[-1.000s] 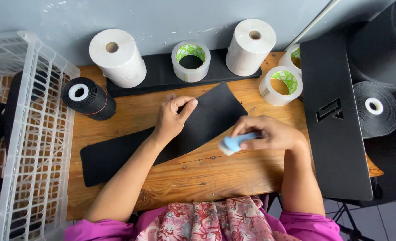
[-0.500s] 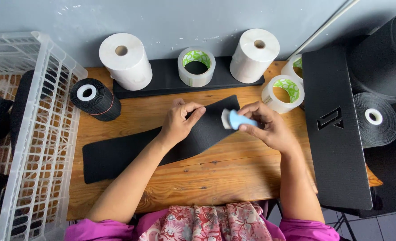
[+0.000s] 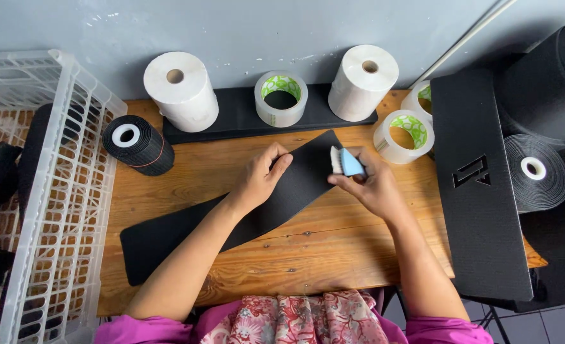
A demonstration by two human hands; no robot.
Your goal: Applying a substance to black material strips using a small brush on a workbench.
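Where it lies on the desk [image 3: 333, 255], the black strip [image 3: 295, 185] runs its long axis diagonally, from the near left corner up toward the tape rolls at the far right. Its middle is hidden under the left forearm, and its far end passes behind the right hand [image 3: 371, 188]. The left hand [image 3: 263, 175] rests flat on the strip, fingers together and bent, holding nothing. The right hand is closed around a small blue brush [image 3: 347, 162] whose white bristles touch the strip's upper edge; the handle is mostly covered by the fingers.
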